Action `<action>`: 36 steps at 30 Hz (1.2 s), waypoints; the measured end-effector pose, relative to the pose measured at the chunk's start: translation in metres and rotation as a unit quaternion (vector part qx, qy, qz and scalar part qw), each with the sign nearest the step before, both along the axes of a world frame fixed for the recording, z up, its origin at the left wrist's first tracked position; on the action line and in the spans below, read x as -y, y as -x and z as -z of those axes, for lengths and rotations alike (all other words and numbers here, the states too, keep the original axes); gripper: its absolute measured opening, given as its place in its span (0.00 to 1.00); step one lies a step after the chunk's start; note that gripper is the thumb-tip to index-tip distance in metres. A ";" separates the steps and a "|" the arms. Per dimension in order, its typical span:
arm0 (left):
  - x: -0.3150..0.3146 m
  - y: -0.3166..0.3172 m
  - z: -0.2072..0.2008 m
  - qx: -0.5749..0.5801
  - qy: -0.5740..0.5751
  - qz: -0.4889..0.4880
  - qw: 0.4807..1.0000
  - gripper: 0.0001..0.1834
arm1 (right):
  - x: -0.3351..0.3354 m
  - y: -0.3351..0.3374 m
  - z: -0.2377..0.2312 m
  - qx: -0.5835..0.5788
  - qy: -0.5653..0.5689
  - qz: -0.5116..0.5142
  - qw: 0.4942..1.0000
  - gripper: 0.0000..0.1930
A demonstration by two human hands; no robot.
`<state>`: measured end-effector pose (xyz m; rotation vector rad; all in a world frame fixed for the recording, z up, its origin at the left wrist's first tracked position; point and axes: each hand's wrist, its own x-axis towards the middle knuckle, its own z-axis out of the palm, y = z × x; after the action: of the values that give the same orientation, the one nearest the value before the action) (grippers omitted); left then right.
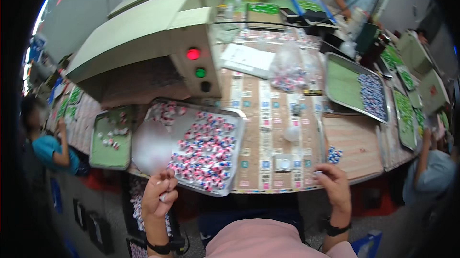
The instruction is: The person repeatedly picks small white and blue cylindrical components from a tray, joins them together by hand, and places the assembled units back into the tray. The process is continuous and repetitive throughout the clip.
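Left hand point(157, 196) curled by near edge of silvery tray point(239, 136), grip unclear; right hand point(336, 184), right of tray, pinches small whitish piece point(317, 173).

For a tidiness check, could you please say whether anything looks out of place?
Possibly the small blue-and-white pieces lying loose on the rectangular brown board near the right hand; similar ones sit in the green metal-rimmed tray.

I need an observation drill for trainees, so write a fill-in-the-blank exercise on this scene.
The top lamp on the machine glows ____.
The wristband below the right hand is ____.
Left of the large tray, the small tray has a ____ bottom.
In the picture, the clear bag lies to the ____ of the machine.
Missing words: red; black; green; right.
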<state>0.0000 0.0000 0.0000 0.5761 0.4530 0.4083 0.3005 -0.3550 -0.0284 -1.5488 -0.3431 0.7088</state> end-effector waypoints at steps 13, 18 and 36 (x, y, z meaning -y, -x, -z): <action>0.104 -0.092 0.016 -0.053 0.313 0.127 0.940 0.08 | -0.037 0.010 -0.008 -0.023 -0.011 0.044 0.999 0.10; 0.118 -0.095 0.038 -0.006 0.271 0.178 0.946 0.15 | -0.056 0.016 -0.005 0.276 0.101 0.032 0.955 0.07; 0.124 -0.098 0.034 -0.050 0.244 0.187 0.950 0.19 | -0.076 0.012 0.004 0.453 0.157 -0.031 0.877 0.07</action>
<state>0.0976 -0.1240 -0.0345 0.1910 0.5085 -0.1020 0.2887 -0.2786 -0.0327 -2.1306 -1.0127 0.0234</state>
